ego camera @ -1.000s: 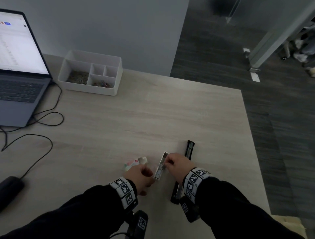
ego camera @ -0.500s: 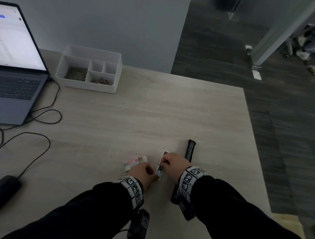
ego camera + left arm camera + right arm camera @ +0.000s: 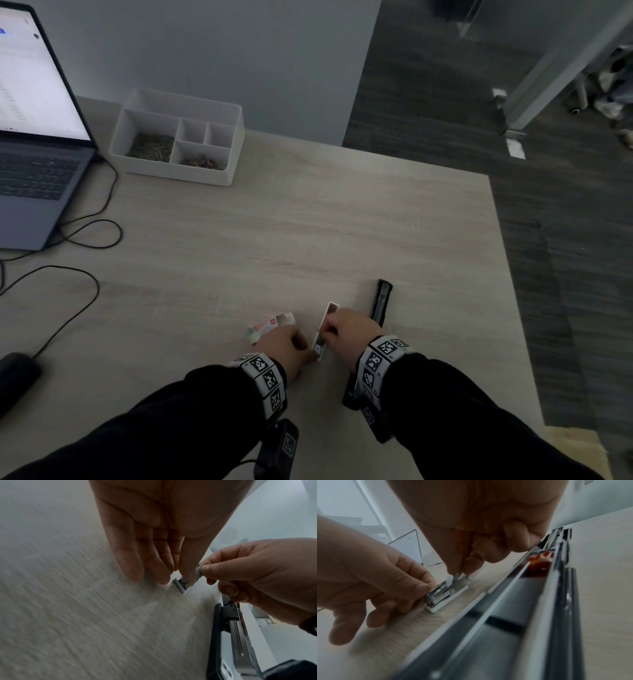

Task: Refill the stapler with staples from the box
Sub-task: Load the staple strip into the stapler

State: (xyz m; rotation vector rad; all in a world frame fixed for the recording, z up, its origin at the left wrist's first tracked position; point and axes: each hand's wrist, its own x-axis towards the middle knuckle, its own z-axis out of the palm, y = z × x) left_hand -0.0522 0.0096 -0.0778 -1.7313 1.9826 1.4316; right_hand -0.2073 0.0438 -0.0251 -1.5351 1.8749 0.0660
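The tray of staples [image 3: 323,330] lies near the table's [image 3: 308,222] near edge, just left of the opened stapler [image 3: 381,305]. Since a second ago the tray has stayed in place, while a strip of staples [image 3: 456,579] has been tipped up out of it. The strip is pinched by the right hand [image 3: 349,330]; the tray's near end is steadied by the left hand [image 3: 286,347], thumb and finger on its end. Loading the open channel appears to be next. The box sleeve [image 3: 272,325] lies further left.
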